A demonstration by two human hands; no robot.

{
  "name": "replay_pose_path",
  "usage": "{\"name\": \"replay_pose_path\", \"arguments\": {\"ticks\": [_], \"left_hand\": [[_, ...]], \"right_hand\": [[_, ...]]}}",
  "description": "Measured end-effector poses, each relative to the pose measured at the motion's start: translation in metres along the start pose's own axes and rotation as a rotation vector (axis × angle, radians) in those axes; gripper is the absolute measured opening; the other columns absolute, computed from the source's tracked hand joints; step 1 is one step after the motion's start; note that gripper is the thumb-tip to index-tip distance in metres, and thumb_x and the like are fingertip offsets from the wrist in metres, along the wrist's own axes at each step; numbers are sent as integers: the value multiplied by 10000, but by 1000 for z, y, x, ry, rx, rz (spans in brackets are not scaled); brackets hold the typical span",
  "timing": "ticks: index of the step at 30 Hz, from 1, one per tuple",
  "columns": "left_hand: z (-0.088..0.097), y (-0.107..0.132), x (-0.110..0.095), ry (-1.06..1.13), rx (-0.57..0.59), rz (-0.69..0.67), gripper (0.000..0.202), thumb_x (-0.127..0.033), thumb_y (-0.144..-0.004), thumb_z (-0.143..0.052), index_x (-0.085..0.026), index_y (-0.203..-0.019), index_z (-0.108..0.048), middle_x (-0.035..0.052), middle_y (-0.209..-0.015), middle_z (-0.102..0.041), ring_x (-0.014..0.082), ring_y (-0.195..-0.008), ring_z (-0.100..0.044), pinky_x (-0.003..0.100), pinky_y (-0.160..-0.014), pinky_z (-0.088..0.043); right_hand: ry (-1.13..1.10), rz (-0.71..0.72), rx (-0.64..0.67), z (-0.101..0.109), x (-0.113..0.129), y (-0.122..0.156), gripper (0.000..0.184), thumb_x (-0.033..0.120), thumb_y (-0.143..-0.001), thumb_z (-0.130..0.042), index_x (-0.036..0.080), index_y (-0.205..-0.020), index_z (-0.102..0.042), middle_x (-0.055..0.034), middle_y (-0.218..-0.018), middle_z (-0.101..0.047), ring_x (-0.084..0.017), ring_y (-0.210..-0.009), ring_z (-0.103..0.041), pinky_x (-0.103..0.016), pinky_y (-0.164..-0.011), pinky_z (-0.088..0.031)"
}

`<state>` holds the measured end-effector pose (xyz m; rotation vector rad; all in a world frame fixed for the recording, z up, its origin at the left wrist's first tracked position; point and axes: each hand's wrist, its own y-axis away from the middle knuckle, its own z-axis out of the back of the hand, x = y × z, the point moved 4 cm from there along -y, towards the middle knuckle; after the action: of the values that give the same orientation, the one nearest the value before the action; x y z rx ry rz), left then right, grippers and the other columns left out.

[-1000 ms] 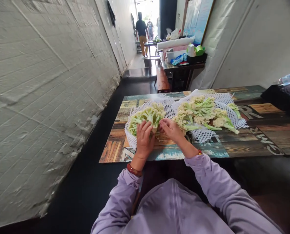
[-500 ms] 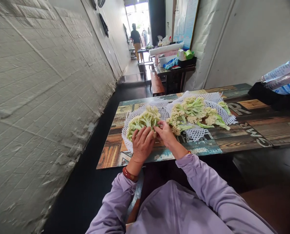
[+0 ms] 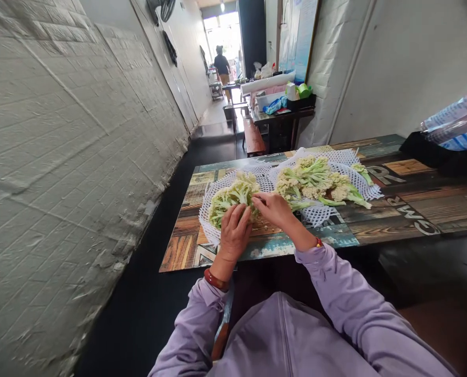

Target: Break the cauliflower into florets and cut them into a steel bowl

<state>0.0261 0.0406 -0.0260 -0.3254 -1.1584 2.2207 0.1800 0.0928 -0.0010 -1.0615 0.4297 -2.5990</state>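
A cauliflower head [image 3: 222, 201] lies at the table's left on a white foam net [image 3: 207, 226], with its pale green stems toward me. My left hand [image 3: 235, 229] holds its near side, fingers bent over the stems. At its right side, my right hand [image 3: 276, 210] is closed with thumb and forefinger together against the stems. What the right fingertips pinch is partly hidden. To the right, a pile of loose cauliflower florets [image 3: 312, 175] rests on a second foam net [image 3: 349, 156], some stems reaching onto the table.
The wood-patterned table [image 3: 375, 222] carries a black holder [image 3: 424, 152] with plastic packs at its right end. A white brick wall [image 3: 60, 183] runs along the left. Beyond stand a bench [image 3: 254, 137], a cluttered table [image 3: 265, 116] and a person [image 3: 221, 65] near the doorway.
My right hand has moved slightly right and turned flatter beside the cauliflower head. The left hand stays on its near side. The view has shifted a little, and the distant person has moved slightly.
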Motion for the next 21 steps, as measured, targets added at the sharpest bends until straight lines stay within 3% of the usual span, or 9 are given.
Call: {"name": "replay_pose_path", "arguments": {"ticks": [3,8,15,21], "left_hand": [[-3,-1,-9,69,-17,-48,477,-91,-913,-535,-136,-1386,-496,192,-1295,-623,278,-1371,-482,463,-1103,-466],[-3,0,-14,150,-1,-100,498,-104,-931,-533,-130,-1419,-440,201,-1312,-615,289,-1399,-474,484,-1099,-496],[-4,-2,-9,187,60,-135,484,-125,-940,-531,-129,-1420,-466,203,-1353,-607,301,-1411,-471,505,-1098,-502],[1,-7,-12,151,49,-153,415,-148,-920,-582,-139,-1335,-563,168,-1272,-668,275,-1320,-552,448,-1073,-502]], "right_hand": [[105,-81,122,0,9,-11,390,489,-989,-497,213,-945,-768,-87,-883,-768,-215,-836,-687,-282,-700,-411],[196,-176,164,1,18,-20,575,679,-912,-521,188,-740,-766,-119,-741,-737,-222,-709,-649,-304,-616,-344],[37,-110,191,-3,14,-38,425,527,-827,-690,183,-579,-661,-28,-563,-612,-137,-577,-507,-284,-567,-282],[-357,-240,148,-19,-8,-35,315,431,-731,-742,182,-601,-601,37,-560,-562,-100,-546,-468,-241,-542,-320]]}}
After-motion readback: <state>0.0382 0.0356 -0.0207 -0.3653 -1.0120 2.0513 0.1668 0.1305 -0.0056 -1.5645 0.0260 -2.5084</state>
